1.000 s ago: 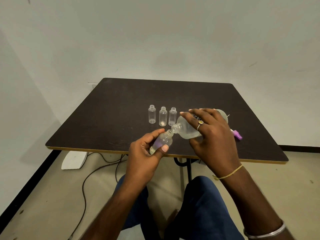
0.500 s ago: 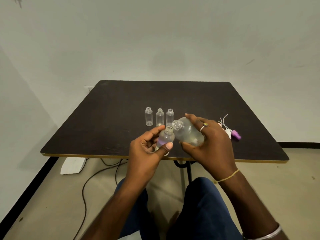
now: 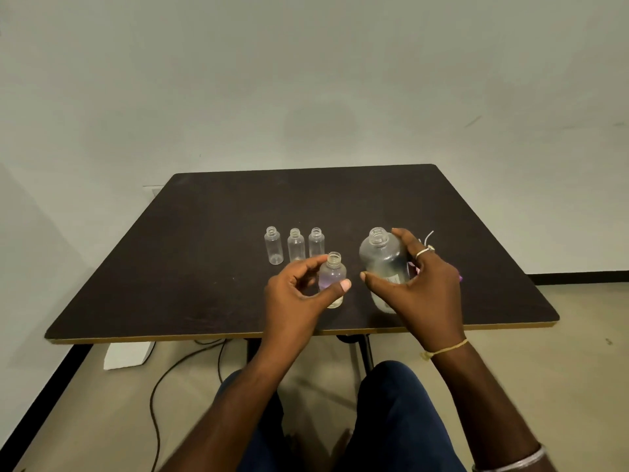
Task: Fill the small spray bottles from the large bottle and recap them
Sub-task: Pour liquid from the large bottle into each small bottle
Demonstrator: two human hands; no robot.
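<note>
My left hand [image 3: 296, 294] holds a small clear spray bottle [image 3: 332, 274] upright between thumb and fingers, uncapped, with clear liquid in it. My right hand [image 3: 425, 284] grips the large clear bottle [image 3: 383, 260], which stands upright and uncapped near the table's front edge. Three more small uncapped bottles stand in a row behind: the left one [image 3: 273, 245], the middle one [image 3: 295, 245] and the right one [image 3: 316, 241]. Spray caps [image 3: 427, 238] with white tubes lie behind my right hand, mostly hidden.
The dark square table [image 3: 204, 267] has a pale front edge close to my hands. Below it lie a cable [image 3: 163, 379] and a white block [image 3: 127, 354] on the floor. My knees are under the front edge.
The large bottle has swung from tilted over the small bottle's mouth to upright and apart from it. The small bottle has also been brought upright.
</note>
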